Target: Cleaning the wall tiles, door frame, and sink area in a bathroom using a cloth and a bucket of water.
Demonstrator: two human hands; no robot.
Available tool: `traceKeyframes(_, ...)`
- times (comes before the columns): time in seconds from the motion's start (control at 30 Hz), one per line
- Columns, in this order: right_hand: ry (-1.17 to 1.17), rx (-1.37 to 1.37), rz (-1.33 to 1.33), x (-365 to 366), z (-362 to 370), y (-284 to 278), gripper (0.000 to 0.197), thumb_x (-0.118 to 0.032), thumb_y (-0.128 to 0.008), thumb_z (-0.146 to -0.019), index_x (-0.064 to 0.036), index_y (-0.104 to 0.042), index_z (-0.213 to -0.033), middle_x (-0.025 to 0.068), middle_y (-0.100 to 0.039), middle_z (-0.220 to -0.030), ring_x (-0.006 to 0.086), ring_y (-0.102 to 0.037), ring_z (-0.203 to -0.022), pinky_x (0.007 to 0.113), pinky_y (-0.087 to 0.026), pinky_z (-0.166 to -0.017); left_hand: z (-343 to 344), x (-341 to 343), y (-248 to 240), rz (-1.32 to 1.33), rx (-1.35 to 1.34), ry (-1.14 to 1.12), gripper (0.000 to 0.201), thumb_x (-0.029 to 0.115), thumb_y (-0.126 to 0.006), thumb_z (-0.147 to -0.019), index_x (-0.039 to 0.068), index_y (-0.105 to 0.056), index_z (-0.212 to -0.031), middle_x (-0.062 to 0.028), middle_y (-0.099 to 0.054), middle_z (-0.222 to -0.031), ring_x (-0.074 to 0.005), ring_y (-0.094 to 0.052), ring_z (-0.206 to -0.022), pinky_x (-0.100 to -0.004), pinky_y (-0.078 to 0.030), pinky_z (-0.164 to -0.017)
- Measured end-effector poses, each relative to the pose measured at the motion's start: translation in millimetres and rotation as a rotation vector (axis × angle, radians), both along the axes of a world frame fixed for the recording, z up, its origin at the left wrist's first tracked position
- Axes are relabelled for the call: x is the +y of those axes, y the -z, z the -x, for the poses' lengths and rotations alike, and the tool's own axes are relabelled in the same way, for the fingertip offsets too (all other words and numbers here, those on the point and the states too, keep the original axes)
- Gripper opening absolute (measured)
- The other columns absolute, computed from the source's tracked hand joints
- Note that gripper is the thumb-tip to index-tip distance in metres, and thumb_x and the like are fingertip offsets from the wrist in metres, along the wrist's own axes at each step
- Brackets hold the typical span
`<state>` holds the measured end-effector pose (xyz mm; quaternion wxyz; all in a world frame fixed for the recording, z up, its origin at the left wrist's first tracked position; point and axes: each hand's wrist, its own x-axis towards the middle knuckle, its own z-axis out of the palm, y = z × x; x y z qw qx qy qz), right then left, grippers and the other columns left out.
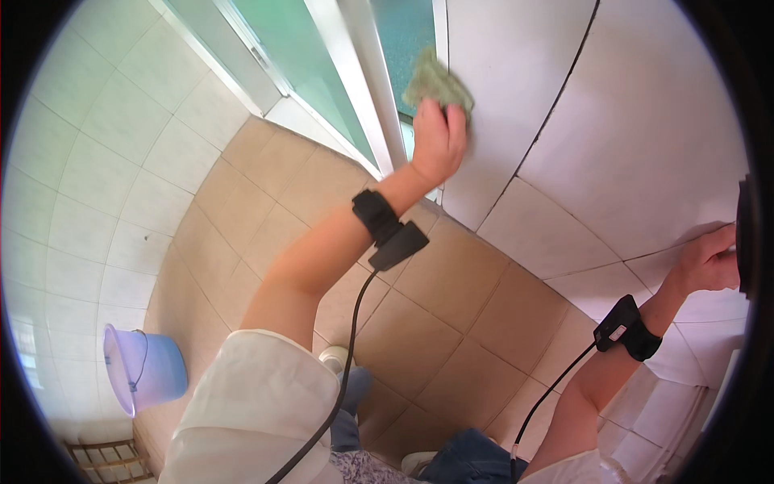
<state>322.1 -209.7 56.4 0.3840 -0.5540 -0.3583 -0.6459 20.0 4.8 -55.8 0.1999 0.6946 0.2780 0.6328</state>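
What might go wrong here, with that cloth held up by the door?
The green cloth in the left hand might snag on the white door frame close by. The black cable hanging from the left wristband could catch or tug as the arm moves.

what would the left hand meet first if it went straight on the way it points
Past the green cloth it holds, the left hand would probably meet the white tiled wall first; whether the cloth already touches it is unclear.
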Motion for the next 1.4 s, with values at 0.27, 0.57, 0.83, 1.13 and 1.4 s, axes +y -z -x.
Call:
traceKeyframes(0.27,0.069,-0.121,-0.056,-1.4,27.5,-3.2,0.03,-0.016,-0.05,-0.079,0.001,-0.055,-0.103,0.0142,-0.056,-0.095,0.0281,-0.052,-0.081,0.035,-0.042,-0.067,-1.5,-1.3,-35.7,-0.102,-0.023,0.034,0.014,0.009,-0.04,-0.084,-0.003,-0.036,-0.08,-0.0224,-0.046,-0.07,-0.0386,-0.043,-0.062,-0.0428,-0.034,-0.056)
traceKeyframes(0.57,-0.118,0.01,-0.06,8.9,54.1,-5.3,0.038,-0.022,-0.047,-0.08,-0.0035,-0.052,-0.114,0.0214,-0.042,-0.122,0.0331,-0.04,-0.112,0.04,-0.029,-0.093,-11.0,5.6,-115.7,-0.174,-0.195,0.066,0.019,0.015,-0.039,-0.087,-0.002,-0.035,-0.079,-0.0196,-0.046,-0.065,-0.0317,-0.044,-0.059,-0.0376,-0.035,-0.054)
traceKeyframes(0.83,-0.076,-0.073,-0.074,9.5,47.3,-10.6,0.036,-0.019,-0.048,-0.08,-0.0042,-0.053,-0.113,0.02,-0.043,-0.121,0.0321,-0.042,-0.11,0.039,-0.032,-0.088,2.3,-5.1,4.3,0.104,0.022,0.056,0.016,0.013,-0.041,-0.086,-0.002,-0.036,-0.082,-0.022,-0.049,-0.067,-0.0385,-0.047,-0.06,-0.041,-0.036,-0.054)
traceKeyframes(1.13,-0.049,-0.062,-0.086,8.4,53.1,-8.9,0.037,-0.016,-0.046,-0.08,-0.0022,-0.051,-0.114,0.0173,-0.044,-0.122,0.0342,-0.039,-0.113,0.042,-0.031,-0.089,-10.7,-0.4,-117.5,-0.079,-0.172,0.14,0.017,0.015,-0.037,-0.088,-0.001,-0.037,-0.083,-0.0147,-0.048,-0.072,-0.0242,-0.045,-0.063,-0.0337,-0.037,-0.059)
traceKeyframes(1.4,-0.061,0.03,-0.082,4.2,54.5,-10.8,0.039,-0.014,-0.045,-0.079,-0.0045,-0.05,-0.116,0.016,-0.042,-0.126,0.0316,-0.038,-0.117,0.042,-0.028,-0.091,-11.7,9.5,-232.2,-0.186,-0.185,0.208,0.024,0.023,-0.035,-0.09,0.0,-0.04,-0.087,-0.0065,-0.044,-0.079,-0.0145,-0.039,-0.073,-0.0269,-0.036,-0.069)
